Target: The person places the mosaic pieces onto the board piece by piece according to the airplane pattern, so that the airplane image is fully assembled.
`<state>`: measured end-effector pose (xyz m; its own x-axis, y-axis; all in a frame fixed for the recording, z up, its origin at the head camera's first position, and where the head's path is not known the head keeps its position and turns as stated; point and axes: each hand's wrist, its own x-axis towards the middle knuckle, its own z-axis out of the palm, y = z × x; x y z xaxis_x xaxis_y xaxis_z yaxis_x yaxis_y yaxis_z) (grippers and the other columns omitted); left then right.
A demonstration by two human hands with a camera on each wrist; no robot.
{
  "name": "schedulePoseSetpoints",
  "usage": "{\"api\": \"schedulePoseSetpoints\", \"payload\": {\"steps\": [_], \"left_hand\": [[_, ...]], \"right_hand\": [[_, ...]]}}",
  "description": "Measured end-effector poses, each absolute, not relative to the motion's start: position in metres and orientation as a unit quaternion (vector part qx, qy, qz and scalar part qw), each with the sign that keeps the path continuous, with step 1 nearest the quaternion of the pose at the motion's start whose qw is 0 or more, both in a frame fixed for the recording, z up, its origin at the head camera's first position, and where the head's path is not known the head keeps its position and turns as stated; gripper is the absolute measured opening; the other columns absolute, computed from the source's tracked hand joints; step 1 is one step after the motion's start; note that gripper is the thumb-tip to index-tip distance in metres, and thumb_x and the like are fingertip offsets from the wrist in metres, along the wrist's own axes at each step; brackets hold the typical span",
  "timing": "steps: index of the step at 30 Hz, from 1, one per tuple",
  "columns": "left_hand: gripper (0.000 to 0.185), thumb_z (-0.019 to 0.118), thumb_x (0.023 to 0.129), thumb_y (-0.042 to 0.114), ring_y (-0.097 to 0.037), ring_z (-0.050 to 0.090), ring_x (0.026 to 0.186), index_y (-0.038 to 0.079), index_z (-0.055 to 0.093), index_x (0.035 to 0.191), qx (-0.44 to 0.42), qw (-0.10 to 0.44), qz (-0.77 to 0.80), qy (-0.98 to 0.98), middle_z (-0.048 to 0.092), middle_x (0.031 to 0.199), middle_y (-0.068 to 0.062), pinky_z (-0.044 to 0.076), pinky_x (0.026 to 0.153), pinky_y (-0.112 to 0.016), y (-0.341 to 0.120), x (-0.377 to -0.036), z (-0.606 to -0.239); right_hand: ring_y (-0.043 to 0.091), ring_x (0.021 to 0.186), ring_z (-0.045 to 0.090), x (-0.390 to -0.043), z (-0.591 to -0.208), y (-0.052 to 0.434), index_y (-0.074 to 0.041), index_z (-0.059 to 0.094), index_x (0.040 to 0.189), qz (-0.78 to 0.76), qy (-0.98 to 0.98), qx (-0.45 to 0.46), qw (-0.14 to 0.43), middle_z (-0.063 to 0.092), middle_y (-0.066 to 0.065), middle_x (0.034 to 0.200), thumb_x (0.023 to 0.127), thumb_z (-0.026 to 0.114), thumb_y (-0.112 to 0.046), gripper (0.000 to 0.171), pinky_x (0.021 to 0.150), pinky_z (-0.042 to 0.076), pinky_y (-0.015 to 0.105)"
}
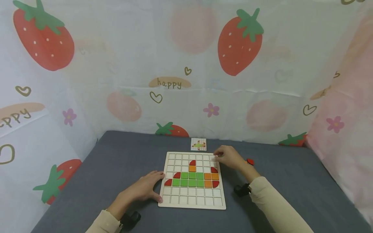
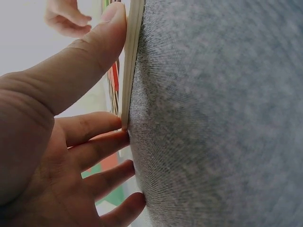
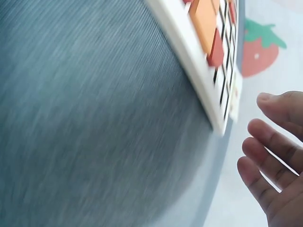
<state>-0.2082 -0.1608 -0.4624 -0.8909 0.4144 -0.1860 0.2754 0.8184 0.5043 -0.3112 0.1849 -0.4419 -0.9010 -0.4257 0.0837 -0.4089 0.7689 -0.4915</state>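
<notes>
A square pale wooden grid board (image 1: 192,196) lies on the table. Green square tiles (image 1: 192,175) fill its middle rows, with orange squares (image 1: 215,176) to their right. Red rounded pieces (image 1: 168,183) sit around them, and one (image 1: 192,162) tops a lone orange square. My left hand (image 1: 144,187) rests at the board's left side, its thumb and fingertips touching the edge (image 2: 130,61). Over the board's far right corner is my right hand (image 1: 228,158); in the right wrist view its fingers (image 3: 272,139) are spread loosely and hold nothing.
A small picture card (image 1: 198,144) with a coloured grid pattern lies just behind the board. A red piece (image 1: 250,161) lies beyond the right forearm, partly hidden by it. Strawberry-print cloth (image 1: 175,106) hangs behind the dark grey table (image 1: 128,149).
</notes>
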Motion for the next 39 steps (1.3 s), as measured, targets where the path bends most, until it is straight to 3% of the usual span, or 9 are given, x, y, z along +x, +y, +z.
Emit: {"api": "schedulePoseSetpoints", "payload": {"steps": [17,39], "left_hand": [[0.09,0.078,0.061,0.04,-0.033,0.025,0.136,0.007,0.041,0.135,0.178,0.154,0.248,0.94,0.037,0.143,-0.011,0.024,0.101,-0.061,-0.16,-0.208,-0.46],[0.088,0.079,0.061,0.038,-0.034,0.026,0.135,0.005,0.042,0.134,0.186,0.148,0.249,0.939,0.038,0.142,-0.012,0.024,0.101,-0.06,-0.159,-0.206,-0.459]], "right_hand": [[0.026,0.089,0.06,-0.309,-0.455,0.249,-0.001,0.067,0.102,-0.181,0.967,-0.178,-0.001,0.063,0.01,0.094,0.079,0.065,-0.011,0.025,0.077,0.049,0.04],[0.024,0.08,0.059,-0.304,-0.455,0.27,-0.002,0.068,0.092,-0.15,0.975,-0.161,0.014,0.062,0.011,0.087,0.078,0.065,-0.008,0.016,0.07,0.049,0.038]]}}
